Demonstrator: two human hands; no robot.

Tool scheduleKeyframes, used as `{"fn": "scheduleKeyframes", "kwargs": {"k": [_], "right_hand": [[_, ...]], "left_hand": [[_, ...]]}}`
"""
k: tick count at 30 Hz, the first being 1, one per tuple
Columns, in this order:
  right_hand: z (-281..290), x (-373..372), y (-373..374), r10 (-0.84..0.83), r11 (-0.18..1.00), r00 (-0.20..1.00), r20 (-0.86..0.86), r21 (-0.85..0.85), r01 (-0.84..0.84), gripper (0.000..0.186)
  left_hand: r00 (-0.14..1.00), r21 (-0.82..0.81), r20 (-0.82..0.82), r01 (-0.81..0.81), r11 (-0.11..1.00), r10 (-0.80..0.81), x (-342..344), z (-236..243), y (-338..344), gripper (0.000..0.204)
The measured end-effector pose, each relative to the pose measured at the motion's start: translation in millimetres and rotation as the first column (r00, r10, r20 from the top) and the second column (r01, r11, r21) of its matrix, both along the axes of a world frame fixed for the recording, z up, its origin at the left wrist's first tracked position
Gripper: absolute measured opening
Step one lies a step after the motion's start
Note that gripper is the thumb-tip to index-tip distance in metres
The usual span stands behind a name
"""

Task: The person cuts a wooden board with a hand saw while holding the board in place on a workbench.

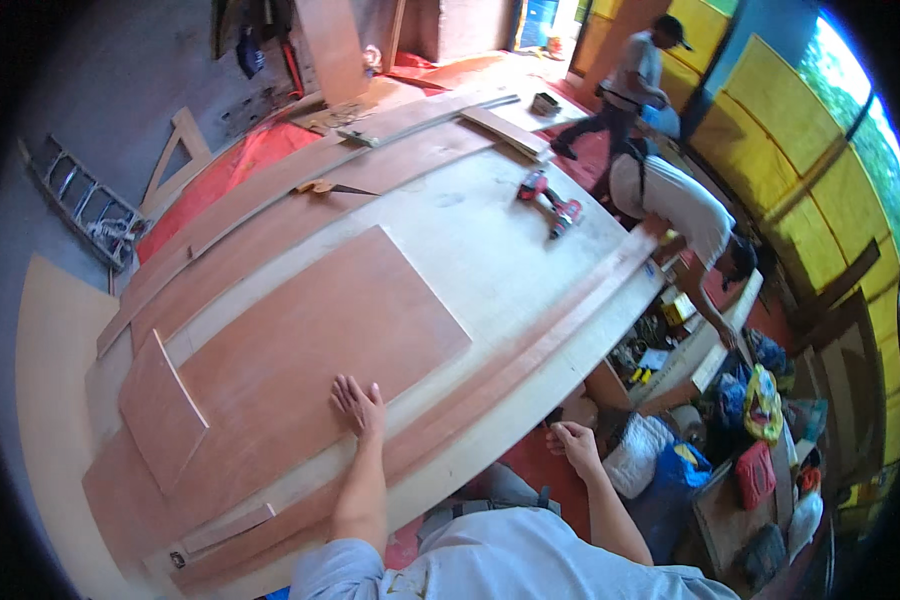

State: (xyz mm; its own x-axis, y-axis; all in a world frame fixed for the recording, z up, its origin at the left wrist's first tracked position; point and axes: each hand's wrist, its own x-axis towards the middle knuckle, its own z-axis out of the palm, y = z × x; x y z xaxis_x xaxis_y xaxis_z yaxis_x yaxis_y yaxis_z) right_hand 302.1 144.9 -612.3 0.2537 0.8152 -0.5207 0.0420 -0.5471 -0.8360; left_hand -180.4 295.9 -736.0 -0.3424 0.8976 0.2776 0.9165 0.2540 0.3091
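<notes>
Left hand [358, 405] lies flat, fingers spread, palm down on the large reddish plywood sheet [310, 340], near that sheet's near edge; it grips nothing. Sheet rests on the pale bench [490, 250], mid-surface. Right hand [573, 443] sits off the bench's near edge, fingers curled shut around a small dark object; what it is, I cannot tell. A red power drill [548, 203] lies toward the far right edge, and a handsaw [330, 188] toward the far edge. A second person [685, 215] bends over at the right corner. Bags and a red container [756, 472] sit on the floor right of the bench; contents unclear.
</notes>
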Motion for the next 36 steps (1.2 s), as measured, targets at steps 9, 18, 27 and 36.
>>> {"fn": "scheduleKeyframes", "kwargs": {"k": [9, 18, 27, 36], "right_hand": [[-1.5, -138.3, 395.7, 0.526, 0.798, 0.85, 0.031, 0.326, -0.507, 0.037], [-18.6, -344.3, 838.4, 0.183, 0.674, 0.569, 0.802, 0.319, -0.666, 0.047], [-63.9, -410.3, 841.7, 0.707, 0.704, 0.699, 0.107, -0.014, -0.71, 0.048], [-11.2, -329.0, 659.8, 0.73, 0.683, 0.676, -0.1, 0.086, -0.725, 0.039]], "left_hand": [[0.993, -0.003, -0.113, 0.041, 0.999, -0.041, 7.4, 9.0, -6.3, 0.074], [0.997, -0.102, 0.016, 0.074, 0.992, -0.073, 25.8, 16.5, 17.2, 0.073], [1.0, -0.12, 0.017, 0.016, 0.993, -0.014, 11.2, 28.1, 1.6, 0.07], [0.999, -0.105, -0.03, 0.035, 0.994, -0.039, 14.5, 27.4, 2.4, 0.07]]}}
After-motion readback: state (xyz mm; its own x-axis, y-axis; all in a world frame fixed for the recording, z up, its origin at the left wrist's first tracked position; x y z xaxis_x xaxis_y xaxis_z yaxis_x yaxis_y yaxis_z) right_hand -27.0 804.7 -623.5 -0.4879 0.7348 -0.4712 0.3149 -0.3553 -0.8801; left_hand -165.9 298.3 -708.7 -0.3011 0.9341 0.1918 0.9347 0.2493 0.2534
